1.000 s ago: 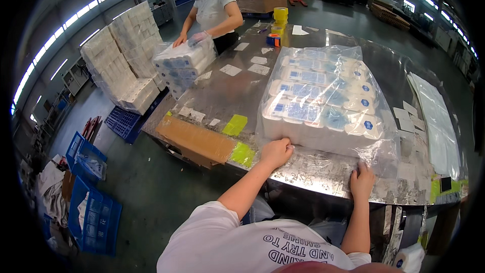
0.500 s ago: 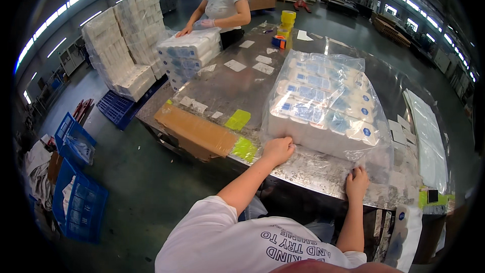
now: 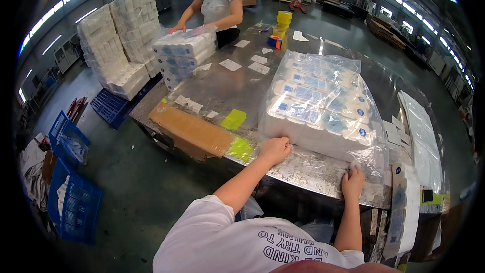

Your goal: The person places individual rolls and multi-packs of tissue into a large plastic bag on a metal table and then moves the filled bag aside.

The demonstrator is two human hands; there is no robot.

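Observation:
On the metal table before me lies a large clear plastic bag point(image 3: 371, 154) with several white packs of paper rolls point(image 3: 323, 106) inside it, printed in blue. Pinched at the bag's near left edge, my left hand point(image 3: 274, 150) is closed on the plastic. My right hand point(image 3: 352, 182) has its fingers curled round the plastic at the near right corner, close to the table's front edge. Another white pack of rolls point(image 3: 402, 210) leans at the table's front right edge, beside my right forearm.
A cardboard piece point(image 3: 189, 129) covers the table's left front edge. Yellow tape rolls point(image 3: 283, 20) and an orange tape dispenser point(image 3: 275, 42) stand farther back. Flat plastic bags point(image 3: 422, 131) lie at right. Across the table, a person point(image 3: 222, 5) handles stacked packs point(image 3: 182, 53). Blue crates point(image 3: 76, 202) sit on the floor.
Both hands keep hold of the bag's near edge, with little movement. The pack at the lower right has come up higher beside the table. The whole view has shifted slightly.

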